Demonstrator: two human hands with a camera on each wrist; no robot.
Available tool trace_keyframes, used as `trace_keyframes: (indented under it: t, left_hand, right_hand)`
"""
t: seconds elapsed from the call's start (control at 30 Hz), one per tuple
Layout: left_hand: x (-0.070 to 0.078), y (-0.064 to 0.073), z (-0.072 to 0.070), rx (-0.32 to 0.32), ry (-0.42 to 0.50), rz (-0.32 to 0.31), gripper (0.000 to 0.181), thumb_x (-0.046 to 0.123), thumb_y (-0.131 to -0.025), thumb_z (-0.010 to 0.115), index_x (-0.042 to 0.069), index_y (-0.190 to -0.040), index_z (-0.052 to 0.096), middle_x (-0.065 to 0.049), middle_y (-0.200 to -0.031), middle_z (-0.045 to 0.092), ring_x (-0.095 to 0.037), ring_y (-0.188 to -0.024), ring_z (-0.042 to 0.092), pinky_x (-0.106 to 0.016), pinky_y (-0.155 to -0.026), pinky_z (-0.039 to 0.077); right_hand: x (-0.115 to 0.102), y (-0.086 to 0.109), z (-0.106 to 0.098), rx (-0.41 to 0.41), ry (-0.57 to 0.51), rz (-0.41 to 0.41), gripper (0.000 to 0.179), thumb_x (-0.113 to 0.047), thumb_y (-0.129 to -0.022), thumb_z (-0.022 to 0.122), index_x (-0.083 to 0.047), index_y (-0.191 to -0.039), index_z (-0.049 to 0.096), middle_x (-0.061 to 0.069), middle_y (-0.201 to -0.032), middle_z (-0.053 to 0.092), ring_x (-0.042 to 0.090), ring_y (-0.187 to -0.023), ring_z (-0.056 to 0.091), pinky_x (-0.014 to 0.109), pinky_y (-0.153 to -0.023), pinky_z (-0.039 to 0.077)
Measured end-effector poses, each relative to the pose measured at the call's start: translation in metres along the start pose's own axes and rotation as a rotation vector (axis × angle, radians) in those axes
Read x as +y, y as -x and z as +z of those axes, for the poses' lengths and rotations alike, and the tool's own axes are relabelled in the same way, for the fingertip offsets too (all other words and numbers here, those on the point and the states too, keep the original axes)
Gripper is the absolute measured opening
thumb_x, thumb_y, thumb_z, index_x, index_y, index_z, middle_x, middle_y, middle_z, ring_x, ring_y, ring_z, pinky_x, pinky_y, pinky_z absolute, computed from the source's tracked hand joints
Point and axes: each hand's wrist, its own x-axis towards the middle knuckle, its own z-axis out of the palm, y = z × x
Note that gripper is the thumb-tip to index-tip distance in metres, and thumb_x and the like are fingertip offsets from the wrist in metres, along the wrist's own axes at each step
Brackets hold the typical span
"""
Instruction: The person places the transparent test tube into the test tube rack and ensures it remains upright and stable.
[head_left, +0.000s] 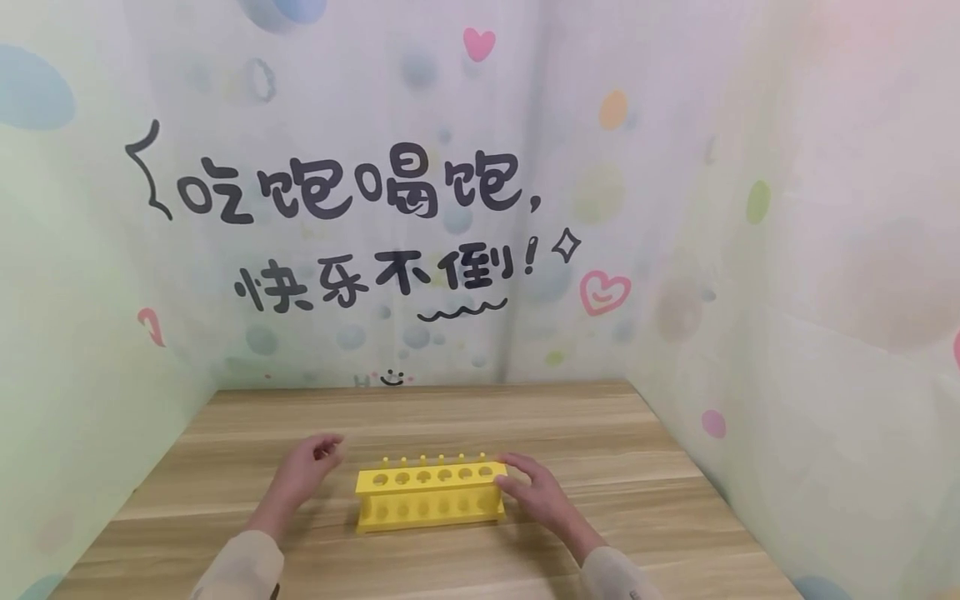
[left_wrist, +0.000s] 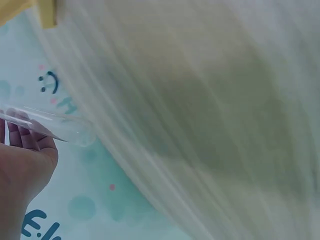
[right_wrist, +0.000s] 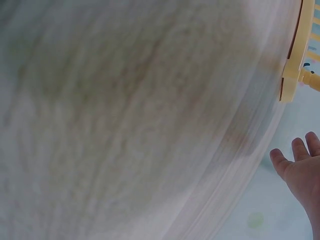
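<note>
Yellow plastic test tube rack (head_left: 433,488) upright on wood-grain table (head_left: 337,571), approx. ctr of person's reach, btwn both hands, long side facing person. Top plate w/ 6 round holes in 1 row; row of 6 drying pegs (head_left: 422,460) sticks up along far side.

L hand (head_left: 307,471): just L of rack, apart from it, raised a bit. Fingers curled, holding clear test tube (left_wrist: 62,126). Tube hard to make out in head view; L wrist cam shows it OK: fingers seen partly thru transparent wall, rounded end pokes out past fingertips. Glass vs. plastic = can't tell. Rack corner also peeks in at top L of that view.

R hand (head_left: 542,498): at R end of rack. Fingers loosely extended, thumb spread away from index; thumb by near corner of top plate, index by far corner. Gap fairly wide. R wrist cam: fingers straight-ish, spread, w/ rack end + a peg nearby at frame edge; actual contact w/ rack = can't tell.

Both forearms in light beige sleeves (head_left: 246,562), pushed back from wrists.

Bkgd: pale wall covering (head_left: 360,92) w/ pastel dots, big black Chinese lettering (head_left: 408,179) in 2 lines, pink heart (head_left: 478,44) up top, outlined pink heart lower R, small smiley just above table's far edge.
</note>
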Motion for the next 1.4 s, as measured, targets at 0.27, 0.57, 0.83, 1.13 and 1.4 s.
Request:
trace_keyframes:
  t: [0.27, 0.57, 0.83, 1.13, 1.4]
  left_hand:
    - [0.015, -0.005, -0.005, 0.036, 0.056, -0.011, 0.036, 0.015, -0.099, 0.061, -0.002, -0.131, 0.058, -0.013, -0.112, 0.061, -0.027, -0.099, 0.055, -0.033, -0.077, 0.051]
    - [0.03, -0.004, -0.011, 0.051, 0.148, -0.007, 0.039, 0.018, -0.1, 0.061, -0.001, -0.133, 0.056, -0.014, -0.117, 0.059, -0.026, -0.105, 0.054, -0.026, -0.082, 0.05]
    - [0.045, -0.004, -0.016, 0.071, 0.204, 0.003, 0.042, 0.022, -0.1, 0.061, 0.001, -0.136, 0.053, -0.014, -0.121, 0.059, -0.026, -0.112, 0.053, -0.028, -0.085, 0.05]
    - [0.069, -0.002, -0.01, 0.105, 0.368, 0.068, 0.04, 0.015, -0.098, 0.064, -0.001, -0.133, 0.054, -0.018, -0.123, 0.059, -0.019, -0.105, 0.056, -0.019, -0.084, 0.052]
    - [0.082, 0.004, 0.003, 0.137, 0.441, 0.107, 0.031, 0.01, -0.097, 0.064, 0.0, -0.124, 0.056, -0.016, -0.113, 0.061, -0.015, -0.097, 0.057, -0.02, -0.081, 0.054]
  right_hand:
    - [-0.001, 0.001, 0.0, 0.003, -0.029, 0.004, 0.044, -0.035, -0.095, 0.066, -0.012, -0.133, 0.061, 0.018, -0.143, 0.051, 0.045, -0.135, 0.039, 0.068, -0.108, 0.027]
    - [-0.002, 0.0, -0.001, -0.003, -0.037, 0.016, 0.045, -0.034, -0.096, 0.065, -0.011, -0.134, 0.061, 0.019, -0.144, 0.05, 0.045, -0.136, 0.038, 0.068, -0.109, 0.027]
    - [-0.003, 0.0, 0.0, -0.002, -0.042, 0.034, 0.044, -0.029, -0.097, 0.065, -0.009, -0.136, 0.059, 0.02, -0.144, 0.049, 0.046, -0.137, 0.037, 0.069, -0.107, 0.028]
    - [0.0, -0.001, 0.0, -0.002, -0.039, 0.03, 0.046, -0.03, -0.097, 0.065, -0.009, -0.136, 0.059, 0.02, -0.144, 0.049, 0.045, -0.137, 0.037, 0.069, -0.108, 0.028]
    - [0.0, 0.001, 0.0, -0.009, -0.033, 0.014, 0.048, -0.036, -0.096, 0.064, -0.01, -0.136, 0.059, 0.019, -0.144, 0.05, 0.045, -0.136, 0.038, 0.068, -0.108, 0.028]
